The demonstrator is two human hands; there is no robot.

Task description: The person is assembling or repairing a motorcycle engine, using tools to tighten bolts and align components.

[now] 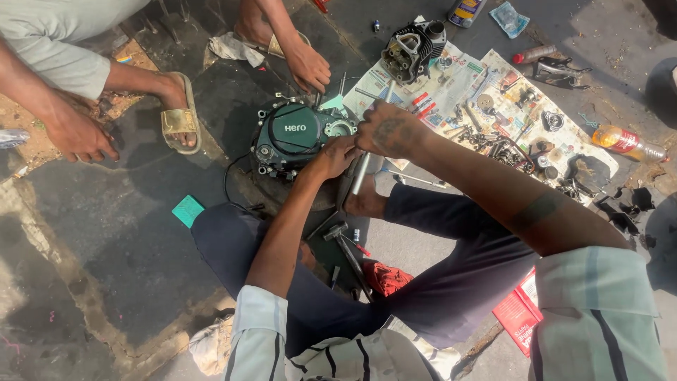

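The right hand point(388, 130) is closed around a long metal rod-shaped tool point(361, 173), which runs from the fist down toward the person's knee, and the left hand point(335, 156) sits just beside it, fingers curled against the right edge of the engine; whether it grips anything there I cannot tell. Both hands meet at the engine's right side.

The dark floor point(106, 233) carries everything. The person sits on it cross-legged in dark trousers point(451, 275). The dark green engine case point(293, 137), round-faced, lies on the floor in front of the knees. Right of it a spread of newspaper point(451, 85) holds a grey finned cylinder head point(412, 49) at its upper end and many small bolts and parts point(493, 137) further right.

Another person squats opposite: one hand point(309, 67) touches the top of the engine, the other hand point(81, 137) rests on the floor at left, near a sandalled foot point(178, 113).

Smaller items: an orange bottle point(624, 141) at right, a hammer point(338, 233) between the knees, a green card point(187, 210) at left.
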